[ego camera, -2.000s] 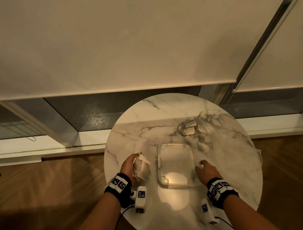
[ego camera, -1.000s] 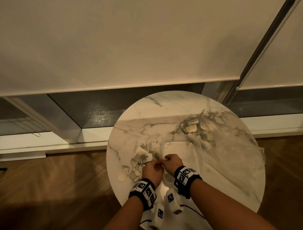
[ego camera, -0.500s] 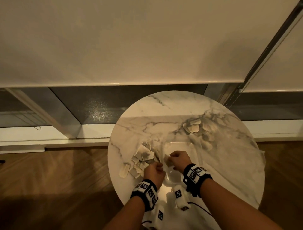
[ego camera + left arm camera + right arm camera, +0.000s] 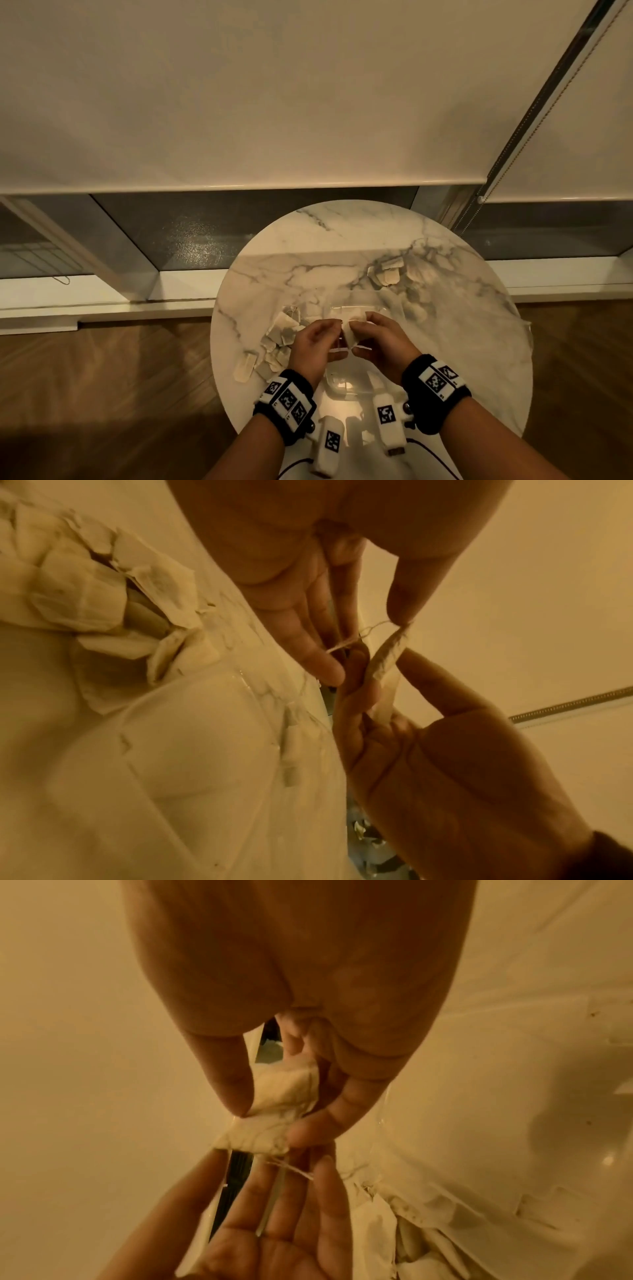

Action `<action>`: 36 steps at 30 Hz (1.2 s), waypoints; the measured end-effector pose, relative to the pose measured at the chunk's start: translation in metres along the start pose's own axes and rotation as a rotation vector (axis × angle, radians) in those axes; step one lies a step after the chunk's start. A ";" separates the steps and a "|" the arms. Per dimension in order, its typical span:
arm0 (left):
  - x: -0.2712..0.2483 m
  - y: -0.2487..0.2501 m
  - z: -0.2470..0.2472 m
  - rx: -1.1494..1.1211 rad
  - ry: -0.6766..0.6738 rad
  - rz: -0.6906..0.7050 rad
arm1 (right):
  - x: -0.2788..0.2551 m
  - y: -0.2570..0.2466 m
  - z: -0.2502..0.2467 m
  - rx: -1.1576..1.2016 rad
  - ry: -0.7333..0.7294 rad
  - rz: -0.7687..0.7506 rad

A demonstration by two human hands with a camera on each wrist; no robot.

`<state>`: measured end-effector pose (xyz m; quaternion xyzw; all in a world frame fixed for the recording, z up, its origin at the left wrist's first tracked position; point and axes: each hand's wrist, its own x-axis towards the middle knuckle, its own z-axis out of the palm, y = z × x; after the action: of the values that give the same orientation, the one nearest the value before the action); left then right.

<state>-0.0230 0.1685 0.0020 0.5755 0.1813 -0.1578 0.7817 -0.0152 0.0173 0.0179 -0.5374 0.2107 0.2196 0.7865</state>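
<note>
One pale tea bag (image 4: 349,334) hangs between my two hands above a clear plastic container (image 4: 342,390). My right hand (image 4: 363,337) pinches the bag (image 4: 274,1096) between thumb and fingers. My left hand (image 4: 325,339) meets it from the left and holds the bag's thin string (image 4: 346,643), its thumb tip touching the bag's top edge (image 4: 383,664). A loose pile of tea bags (image 4: 277,339) lies on the table just left of the container. The container (image 4: 192,737) looks empty where it shows; my hands cover part of it.
Everything sits on a small round marble table (image 4: 308,246) on a wooden floor. A second heap of tea bags (image 4: 390,274) lies at the table's far right. Beyond the table are a window sill and drawn roller blinds.
My left hand has put down the bunch of tea bags left of the container. The right hand left the container's rim. Both hands came together and now hold a single bag above it.
</note>
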 end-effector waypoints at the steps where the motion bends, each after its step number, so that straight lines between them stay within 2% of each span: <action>1: -0.001 0.003 0.003 -0.036 -0.009 -0.012 | -0.001 -0.002 -0.003 0.002 -0.009 -0.024; 4: -0.003 0.002 0.010 -0.038 -0.007 -0.012 | -0.001 -0.005 -0.010 -0.075 -0.005 -0.089; 9: 0.005 -0.013 0.018 0.037 0.134 0.013 | 0.011 -0.007 -0.022 -0.299 0.136 -0.170; 13: 0.011 -0.020 0.020 0.022 0.202 0.006 | 0.025 -0.010 -0.035 -0.459 0.139 -0.173; 20: 0.027 -0.027 0.030 0.009 0.223 -0.030 | 0.046 -0.012 -0.035 -0.446 0.029 -0.003; 22: 0.033 -0.030 0.028 0.185 0.280 -0.023 | 0.059 -0.010 -0.036 -0.463 0.052 0.008; 25: 0.038 -0.032 0.013 0.673 0.452 0.037 | 0.087 0.000 -0.038 -0.629 0.112 0.002; 28: 0.041 -0.041 -0.002 0.948 0.439 0.042 | 0.114 0.010 -0.037 -0.915 0.101 0.001; 31: 0.045 -0.046 -0.005 0.944 0.413 0.004 | 0.130 0.011 -0.036 -1.029 0.154 -0.002; 36: 0.050 -0.050 -0.001 0.870 0.397 -0.038 | 0.147 0.015 -0.034 -0.944 0.247 0.015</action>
<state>-0.0021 0.1534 -0.0635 0.8649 0.2548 -0.1203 0.4155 0.0928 0.0083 -0.0885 -0.8559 0.1838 0.2315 0.4243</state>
